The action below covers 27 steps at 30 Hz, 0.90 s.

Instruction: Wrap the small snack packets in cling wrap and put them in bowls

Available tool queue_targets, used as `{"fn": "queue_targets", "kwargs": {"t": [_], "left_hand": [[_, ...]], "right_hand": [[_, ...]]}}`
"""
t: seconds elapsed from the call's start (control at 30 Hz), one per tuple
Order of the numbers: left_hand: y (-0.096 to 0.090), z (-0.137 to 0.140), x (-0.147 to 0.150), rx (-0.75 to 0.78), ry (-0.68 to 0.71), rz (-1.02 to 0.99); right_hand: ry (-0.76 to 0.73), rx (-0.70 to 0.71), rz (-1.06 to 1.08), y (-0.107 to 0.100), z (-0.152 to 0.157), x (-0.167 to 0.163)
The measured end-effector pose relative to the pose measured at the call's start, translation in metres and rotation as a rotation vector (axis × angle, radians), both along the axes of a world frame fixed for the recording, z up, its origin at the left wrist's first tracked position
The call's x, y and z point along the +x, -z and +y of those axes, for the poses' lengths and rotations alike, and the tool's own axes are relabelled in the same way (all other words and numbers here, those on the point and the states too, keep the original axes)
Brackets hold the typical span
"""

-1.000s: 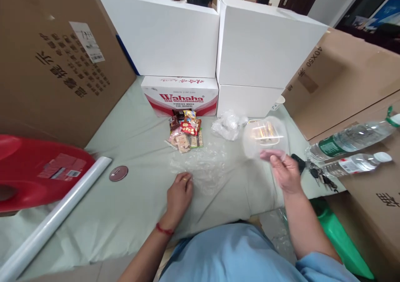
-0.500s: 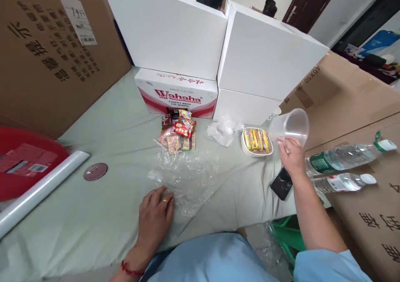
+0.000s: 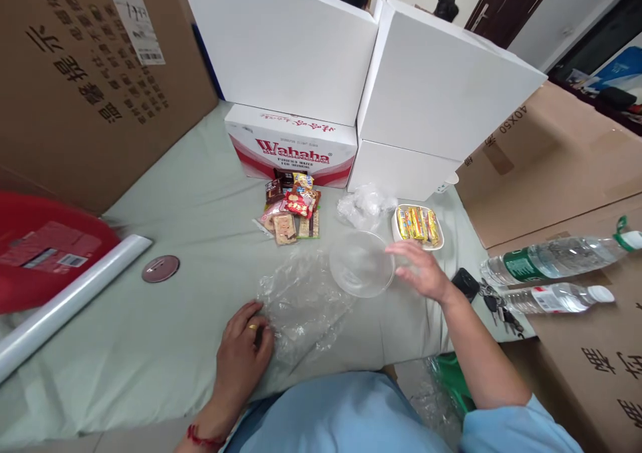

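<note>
A round clear plastic tub (image 3: 362, 263) stands on the cloth in front of me. My right hand (image 3: 420, 269) is at its right rim, fingers stretched and thumb apart; the fingertips are at the edge without a visible grip. My left hand (image 3: 245, 342) rests on the cloth, fingers loosely bent and apart, at the left edge of a crumpled clear plastic bag (image 3: 305, 306). Behind the bag lies a pile of wrapped snacks (image 3: 299, 203). A white bowl (image 3: 418, 244) of yellow-wrapped snack bars (image 3: 417, 224) sits beyond my right hand.
White boxes (image 3: 301, 51) and a Wahaha carton (image 3: 293, 152) wall off the back. Another crumpled bag (image 3: 366, 205) lies before them. At right are a phone (image 3: 465, 283), keys (image 3: 501, 312) and water bottles (image 3: 556, 260). A plastic roll (image 3: 75, 306) and round lid (image 3: 160, 268) lie at left.
My right hand has brought the clear tub left and down from beside the bottles to the cloth, and its fingers have opened. The keys now show. My left hand stays put.
</note>
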<state>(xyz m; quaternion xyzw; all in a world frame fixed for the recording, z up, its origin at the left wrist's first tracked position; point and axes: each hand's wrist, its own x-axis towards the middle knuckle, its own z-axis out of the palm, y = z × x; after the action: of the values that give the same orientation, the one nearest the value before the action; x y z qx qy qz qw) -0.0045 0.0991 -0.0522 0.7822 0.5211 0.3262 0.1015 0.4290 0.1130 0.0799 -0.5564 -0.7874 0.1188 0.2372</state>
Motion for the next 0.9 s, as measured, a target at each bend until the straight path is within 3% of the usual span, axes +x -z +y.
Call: {"fn": "queue_targets", "kwargs": {"t": [0.07,0.1,0.17,0.27,0.47,0.7,0.9], "left_hand": [[-0.001,0.001,0.001,-0.008,-0.008,0.017],[-0.001,0.002,0.001,-0.008,-0.009,0.023],[-0.001,0.003,0.001,0.001,0.003,0.025],[-0.001,0.003,-0.001,0.017,0.024,0.009],[-0.002,0.003,-0.001,0.039,0.008,0.025],[0.003,0.003,-0.002,-0.022,-0.012,0.029],[0.003,0.001,-0.001,-0.060,-0.032,0.003]], "right_hand": [[0.335,0.111,-0.078,0.009,0.006,0.022],[0.476,0.108,-0.156,0.017,0.008,0.032],[0.611,-0.011,-0.320,0.036,0.006,0.048],[0.638,-0.146,-0.467,0.063,-0.009,0.065],[0.828,-0.111,-0.460,0.080,-0.020,0.114],[0.987,-0.167,-0.350,0.067,0.057,0.189],[0.986,-0.175,-0.172,0.046,0.121,0.219]]}}
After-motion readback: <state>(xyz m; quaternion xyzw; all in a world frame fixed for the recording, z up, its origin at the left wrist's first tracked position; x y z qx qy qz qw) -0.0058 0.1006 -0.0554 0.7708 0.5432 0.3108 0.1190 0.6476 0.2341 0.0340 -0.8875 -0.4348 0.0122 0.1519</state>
